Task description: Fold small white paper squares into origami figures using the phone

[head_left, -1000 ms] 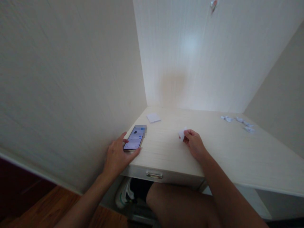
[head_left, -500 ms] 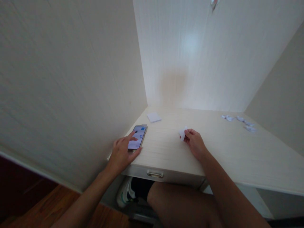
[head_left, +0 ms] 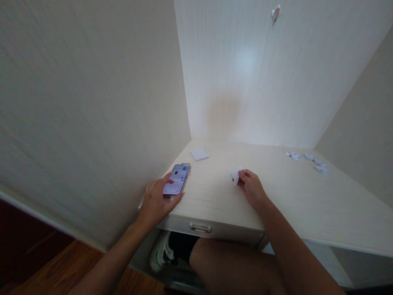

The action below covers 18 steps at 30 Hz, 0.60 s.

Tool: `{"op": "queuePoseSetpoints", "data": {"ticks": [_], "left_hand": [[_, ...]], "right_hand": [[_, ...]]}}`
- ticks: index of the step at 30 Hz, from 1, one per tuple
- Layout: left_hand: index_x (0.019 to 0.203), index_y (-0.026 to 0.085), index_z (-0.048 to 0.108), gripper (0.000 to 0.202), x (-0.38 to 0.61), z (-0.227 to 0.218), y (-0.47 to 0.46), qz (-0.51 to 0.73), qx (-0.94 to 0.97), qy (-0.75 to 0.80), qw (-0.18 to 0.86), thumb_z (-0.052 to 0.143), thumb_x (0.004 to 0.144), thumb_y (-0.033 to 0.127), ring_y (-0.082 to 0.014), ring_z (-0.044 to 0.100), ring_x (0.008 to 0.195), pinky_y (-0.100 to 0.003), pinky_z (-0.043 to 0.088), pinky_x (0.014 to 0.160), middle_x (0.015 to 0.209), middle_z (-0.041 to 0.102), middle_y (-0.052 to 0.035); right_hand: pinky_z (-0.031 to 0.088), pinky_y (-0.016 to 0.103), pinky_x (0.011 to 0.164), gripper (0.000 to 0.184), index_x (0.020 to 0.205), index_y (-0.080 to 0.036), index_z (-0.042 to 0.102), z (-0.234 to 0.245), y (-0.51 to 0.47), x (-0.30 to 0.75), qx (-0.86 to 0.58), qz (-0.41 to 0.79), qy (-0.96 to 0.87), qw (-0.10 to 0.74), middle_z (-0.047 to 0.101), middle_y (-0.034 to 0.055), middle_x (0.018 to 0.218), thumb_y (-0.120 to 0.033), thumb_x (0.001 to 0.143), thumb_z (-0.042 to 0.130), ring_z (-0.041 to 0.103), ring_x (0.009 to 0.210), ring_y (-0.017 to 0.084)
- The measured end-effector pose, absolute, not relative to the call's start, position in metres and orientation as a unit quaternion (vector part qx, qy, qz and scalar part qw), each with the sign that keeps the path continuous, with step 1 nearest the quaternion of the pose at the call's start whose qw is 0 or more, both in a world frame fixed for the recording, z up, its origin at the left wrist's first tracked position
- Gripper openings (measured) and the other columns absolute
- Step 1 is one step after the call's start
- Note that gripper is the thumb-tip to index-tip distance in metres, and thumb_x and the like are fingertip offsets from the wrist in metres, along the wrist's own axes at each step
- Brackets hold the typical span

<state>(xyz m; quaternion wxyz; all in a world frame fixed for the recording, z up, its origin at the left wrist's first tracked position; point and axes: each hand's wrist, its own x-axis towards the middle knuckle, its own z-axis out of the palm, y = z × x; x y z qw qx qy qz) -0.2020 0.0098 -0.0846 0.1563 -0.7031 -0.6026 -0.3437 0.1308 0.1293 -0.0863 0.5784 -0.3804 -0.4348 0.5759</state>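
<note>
A smartphone (head_left: 177, 180) with its screen lit lies flat at the left end of the desk. My left hand (head_left: 158, 200) rests over its lower left part, fingers spread and fingertips at the screen, thumb near the lower right corner. Over the middle of the desk, my right hand (head_left: 251, 184) pinches a small piece of white paper (head_left: 235, 175) between thumb and fingers. The paper's right part is hidden by the fingertips. Behind the phone lies a square stack of white paper (head_left: 199, 154).
Several small folded white paper pieces (head_left: 321, 162) lie at the desk's back right. A pale desk (head_left: 208, 196) meets panels at the left, back and right. Its front has a drawer handle (head_left: 200, 227). A hook (head_left: 275, 13) is on the back panel. My leg is under the desk.
My left fingers have drawn back slightly toward the phone's lower left. The right hand still pinches the paper in about the same place. The view has tilted up a little.
</note>
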Motion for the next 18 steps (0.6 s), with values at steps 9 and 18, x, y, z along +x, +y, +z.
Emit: {"op": "queuePoseSetpoints", "data": {"ticks": [9, 18], "left_hand": [[0.147, 0.022, 0.038, 0.079, -0.2, -0.0805, 0.0087, -0.341, -0.697, -0.614, 0.142, 0.072, 0.083, 0.053, -0.0326, 0.062, 0.113, -0.05, 0.044, 0.104, 0.118, 0.066, -0.0103], [0.154, 0.015, 0.027, 0.102, -0.1957, -0.0765, 0.0104, -0.343, -0.666, -0.65, 0.125, 0.074, 0.076, 0.062, -0.0374, 0.053, 0.123, -0.055, 0.041, 0.11, 0.131, 0.057, -0.0168]], "right_hand": [[0.054, 0.036, 0.07, 0.039, 0.069, -0.022, 0.066, -0.0844, 0.1283, 0.1311, -0.383, 0.573, -0.441, 0.575, 0.069, 0.0045, 0.073, -0.056, 0.062, 0.083, 0.063, 0.072, 0.021], [0.054, 0.037, 0.072, 0.037, 0.07, -0.023, 0.066, -0.0851, 0.1271, 0.1317, -0.381, 0.575, -0.444, 0.572, 0.069, 0.0043, 0.073, -0.055, 0.064, 0.083, 0.064, 0.075, 0.022]]}}
